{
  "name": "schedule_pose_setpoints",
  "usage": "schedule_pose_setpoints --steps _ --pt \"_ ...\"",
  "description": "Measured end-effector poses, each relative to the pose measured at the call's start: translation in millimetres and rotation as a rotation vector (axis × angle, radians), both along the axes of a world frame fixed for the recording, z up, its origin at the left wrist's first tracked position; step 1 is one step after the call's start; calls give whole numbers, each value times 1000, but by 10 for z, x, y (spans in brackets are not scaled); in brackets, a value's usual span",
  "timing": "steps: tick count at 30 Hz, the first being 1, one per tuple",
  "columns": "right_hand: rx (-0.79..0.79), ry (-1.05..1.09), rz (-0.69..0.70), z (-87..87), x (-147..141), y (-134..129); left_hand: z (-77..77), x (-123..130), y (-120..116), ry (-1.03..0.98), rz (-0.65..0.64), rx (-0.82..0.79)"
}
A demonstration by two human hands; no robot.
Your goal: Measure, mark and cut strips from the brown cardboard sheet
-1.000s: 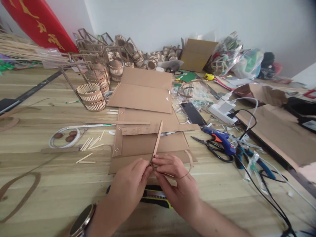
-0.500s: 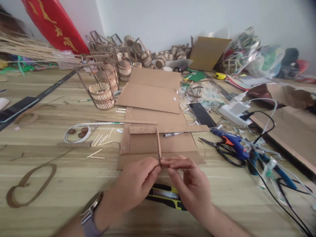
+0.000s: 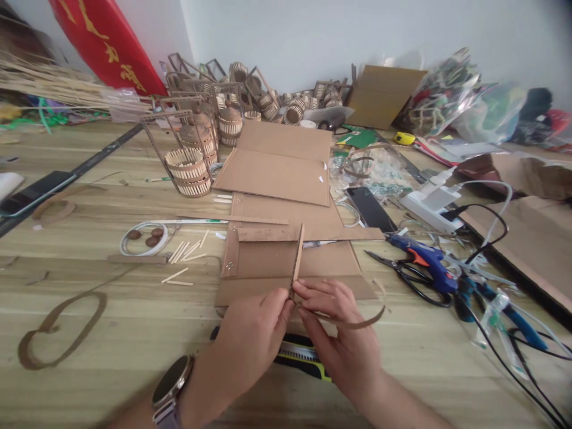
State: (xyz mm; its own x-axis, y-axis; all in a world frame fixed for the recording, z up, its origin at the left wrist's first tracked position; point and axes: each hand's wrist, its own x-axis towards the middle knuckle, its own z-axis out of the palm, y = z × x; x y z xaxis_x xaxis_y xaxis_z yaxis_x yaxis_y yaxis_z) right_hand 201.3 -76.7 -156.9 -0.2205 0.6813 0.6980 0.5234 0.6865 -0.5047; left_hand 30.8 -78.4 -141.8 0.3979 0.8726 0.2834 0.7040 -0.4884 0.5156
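My left hand (image 3: 255,329) is closed, pinching the near end of a narrow corrugated cardboard strip (image 3: 299,253) that stands on edge and points away from me. My right hand (image 3: 342,333) meets it there, fingers closed on a thin brown band (image 3: 366,322) whose free end curls out to the right. The fingertips hide where band and strip meet. Under both hands lies a black and yellow utility knife (image 3: 304,356), partly covered. Just beyond, a flat cardboard sheet (image 3: 330,262) carries another cardboard strip (image 3: 263,234) and a pen-like tool (image 3: 315,243).
Small slatted baskets (image 3: 187,170) stand at the back left. Wooden sticks (image 3: 181,251) and a white tape ring (image 3: 124,241) around brown balls lie left. To the right are black scissors (image 3: 413,277), a blue glue gun (image 3: 422,259), a phone (image 3: 370,208) and a power strip (image 3: 431,211).
The far end of the cardboard strip has swung right and upward. The brown band's curling free end now shows right of my right hand. My view has shifted slightly left.
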Motion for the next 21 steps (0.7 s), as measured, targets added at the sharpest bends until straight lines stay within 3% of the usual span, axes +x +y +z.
schedule_pose_setpoints --steps 4,10,14,21 --pt "-32 5 -35 -9 3 -33 -5 -27 15 -32 -56 38" --pt "-161 153 31 22 22 -28 39 -94 72 -166 -166 -109" --pt "-103 88 14 29 28 -30 28 -77 75 -146 -99 -178" --pt "-105 142 56 26 7 -25 72 -9 33 -180 8 -114"
